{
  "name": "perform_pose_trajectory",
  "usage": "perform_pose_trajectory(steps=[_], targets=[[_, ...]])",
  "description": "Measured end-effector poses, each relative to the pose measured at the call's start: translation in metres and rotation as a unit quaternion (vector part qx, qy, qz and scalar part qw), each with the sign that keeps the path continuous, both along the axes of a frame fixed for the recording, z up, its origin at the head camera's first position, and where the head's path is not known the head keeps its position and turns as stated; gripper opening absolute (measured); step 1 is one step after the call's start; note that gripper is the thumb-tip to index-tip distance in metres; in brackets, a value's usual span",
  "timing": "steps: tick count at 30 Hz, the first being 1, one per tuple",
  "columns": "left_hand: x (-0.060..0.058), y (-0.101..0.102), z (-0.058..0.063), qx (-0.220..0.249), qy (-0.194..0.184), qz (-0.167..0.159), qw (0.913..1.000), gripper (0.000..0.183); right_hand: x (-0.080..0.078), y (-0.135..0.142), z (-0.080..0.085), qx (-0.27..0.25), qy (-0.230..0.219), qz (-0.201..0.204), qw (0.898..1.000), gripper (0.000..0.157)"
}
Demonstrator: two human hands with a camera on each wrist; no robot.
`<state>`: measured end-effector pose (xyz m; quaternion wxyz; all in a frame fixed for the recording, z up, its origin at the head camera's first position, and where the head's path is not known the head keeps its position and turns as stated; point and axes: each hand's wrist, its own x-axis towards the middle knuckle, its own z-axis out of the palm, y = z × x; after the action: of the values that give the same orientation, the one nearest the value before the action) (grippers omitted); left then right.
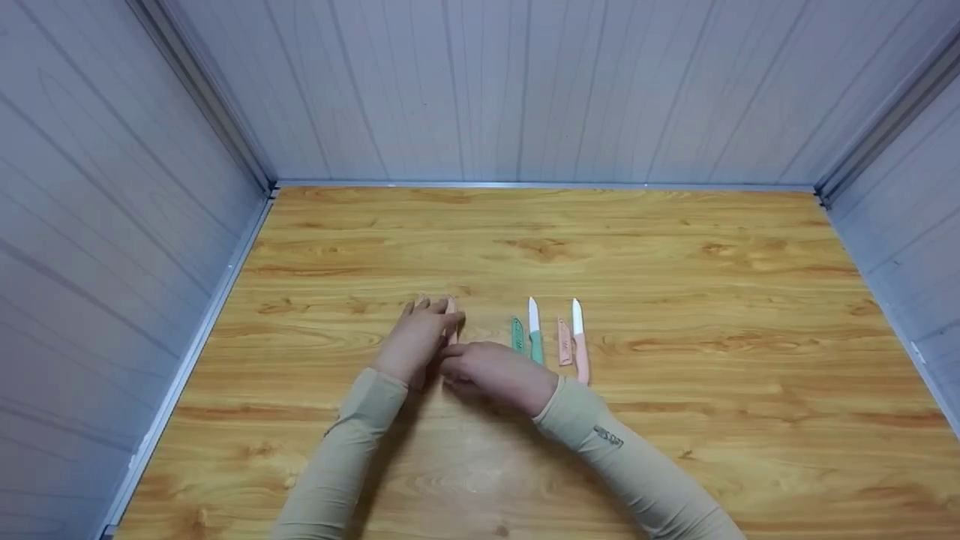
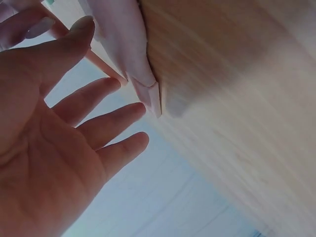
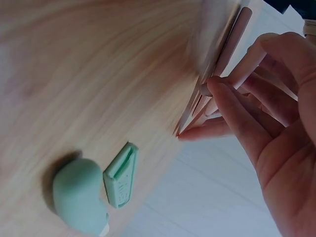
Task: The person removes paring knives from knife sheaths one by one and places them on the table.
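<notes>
Near the middle of the table, my left hand (image 1: 420, 337) and right hand (image 1: 499, 371) come together around a long pink piece (image 1: 451, 309), its exact kind partly hidden by the fingers. In the left wrist view the left hand (image 2: 54, 133) has loosely extended fingers beside the pink piece (image 2: 123, 39). The right hand (image 3: 266, 98) brings thumb and forefinger together on the slim pink piece (image 3: 233, 42). To the right lie a green knife sheath (image 1: 517, 334), a green-handled knife (image 1: 535, 330), a pink knife sheath (image 1: 564, 341) and a pink-handled knife (image 1: 580, 345).
The wood-grain table (image 1: 675, 450) is bounded by a pale panel wall at the back (image 1: 487, 90), another on the left (image 1: 97, 225) and one on the right (image 1: 915, 247). Both knives lie with white blades pointing toward the back wall.
</notes>
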<state>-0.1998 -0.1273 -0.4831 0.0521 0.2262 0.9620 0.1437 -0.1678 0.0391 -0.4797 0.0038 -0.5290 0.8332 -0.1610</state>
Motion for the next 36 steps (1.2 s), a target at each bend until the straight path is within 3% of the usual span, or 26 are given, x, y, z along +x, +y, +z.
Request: perform_pose_trajectory(steps=[4, 11, 20, 36], targets=[[0.0, 0.002, -0.001, -0.011, 0.028, -0.007, 0.9995, 0.023, 0.0, 0.003, 0.002, -0.002, -0.014, 0.002, 1.0, 0.012], [0.001, 0.003, 0.005, -0.009, 0.025, -0.001, 0.9997, 0.028, -0.001, 0.01, 0.008, -0.008, -0.033, 0.009, 0.999, 0.011], [0.003, 0.005, 0.011, -0.02, 0.043, -0.008, 0.9988, 0.045, -0.001, 0.02, 0.01, -0.035, -0.007, 0.015, 0.999, 0.011], [0.01, 0.014, 0.016, 0.01, 0.106, -0.015, 0.9942, 0.04, 0.007, 0.04, 0.015, -0.065, 0.021, -0.029, 0.997, 0.004]])
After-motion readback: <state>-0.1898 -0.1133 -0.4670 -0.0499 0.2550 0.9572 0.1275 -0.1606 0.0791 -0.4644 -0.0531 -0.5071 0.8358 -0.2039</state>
